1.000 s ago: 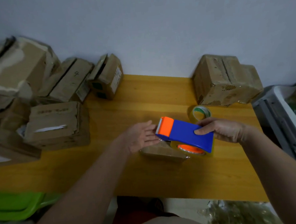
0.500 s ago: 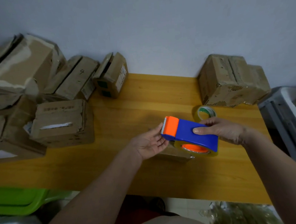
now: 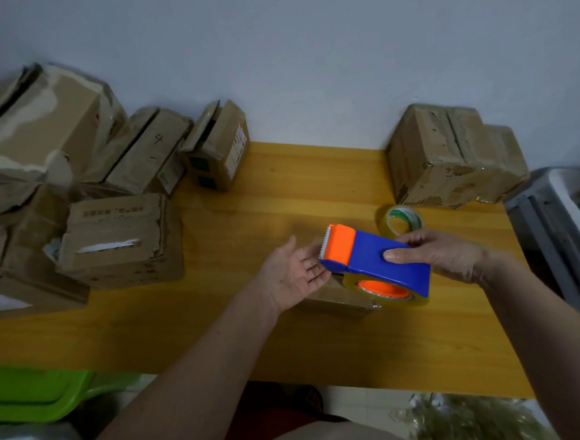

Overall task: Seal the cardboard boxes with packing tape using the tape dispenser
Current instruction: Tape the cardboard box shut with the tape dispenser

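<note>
A pale wall is filling the top of the view, and a yellow wooden worktop is running beneath it. Worn cardboard boxes are crowding the worktop's left end, some with flaps gaping, and a taped box is sitting at the back right corner. A green plastic seat is showing below the left edge, and a grey metal frame is standing off the right end.

The tape dispenser, blue with an orange head, is being held above the worktop's middle, over a small flat box lying under it. Its long axis is running left to right, tilting down toward the right; the toothed orange end is pointing left, and the clear roll on an orange hub is hanging beneath the right end.

The right hand is gripping the blue body, thumb lying along its near face. The left hand is lying palm up with fingers spread and relaxed, fingertips reaching under the toothed end; whether they are touching it I cannot tell.

A spare tape roll is lying flat just behind the dispenser.
</note>
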Tool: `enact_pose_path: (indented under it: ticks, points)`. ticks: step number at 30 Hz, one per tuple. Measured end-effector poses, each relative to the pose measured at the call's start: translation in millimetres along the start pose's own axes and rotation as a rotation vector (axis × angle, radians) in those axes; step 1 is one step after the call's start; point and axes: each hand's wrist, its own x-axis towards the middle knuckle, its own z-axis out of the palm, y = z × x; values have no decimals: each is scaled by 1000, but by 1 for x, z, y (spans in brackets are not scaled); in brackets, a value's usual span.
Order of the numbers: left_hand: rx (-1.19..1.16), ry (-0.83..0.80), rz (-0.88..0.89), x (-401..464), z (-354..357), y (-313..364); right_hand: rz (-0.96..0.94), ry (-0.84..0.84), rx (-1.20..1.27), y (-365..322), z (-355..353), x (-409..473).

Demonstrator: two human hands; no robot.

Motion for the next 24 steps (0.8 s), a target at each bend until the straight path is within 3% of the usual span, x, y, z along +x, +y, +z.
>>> enact_pose_path:
  ticks: [3,9,24]
  points:
    - [103,20,18,-1,0,2,8,30,-45,-4,4,2]
    - [294,286,225,11,-11,2,41,91,-167,-21,18,8]
    - [740,663,580,15,-39,-13,210,181,-572,-42,33,32]
